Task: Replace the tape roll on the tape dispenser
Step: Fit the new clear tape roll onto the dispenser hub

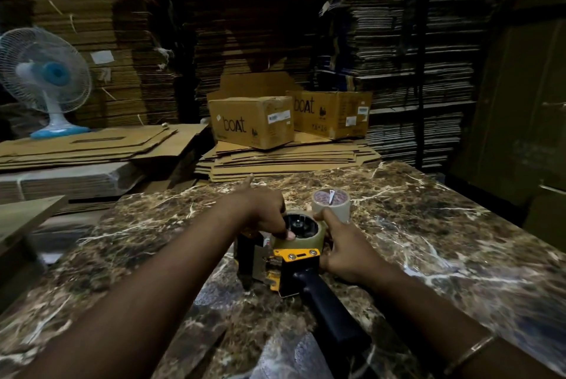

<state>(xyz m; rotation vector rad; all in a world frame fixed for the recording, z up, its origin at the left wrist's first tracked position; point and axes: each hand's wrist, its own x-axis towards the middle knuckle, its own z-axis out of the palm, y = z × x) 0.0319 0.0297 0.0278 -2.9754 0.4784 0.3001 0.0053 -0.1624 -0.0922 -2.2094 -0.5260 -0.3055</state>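
A yellow and black tape dispenser (294, 259) lies on its side on the marble table (428, 225), its black handle (324, 308) pointing toward me. A thin brownish tape roll (315, 237) sits on its hub. My left hand (263, 210) grips the roll's near-left rim with thumb and fingers, the index finger sticking out. My right hand (343, 247) holds the roll's right side, thumb pointing up. A second, whitish tape roll (332, 204) stands on the table just behind the dispenser.
Two "boat" cartons (254, 121) (333, 112) rest on flattened cardboard (284, 161) beyond the table's far edge. A white and blue fan (46, 78) stands at the left on more flat sheets. Tall cardboard stacks fill the background.
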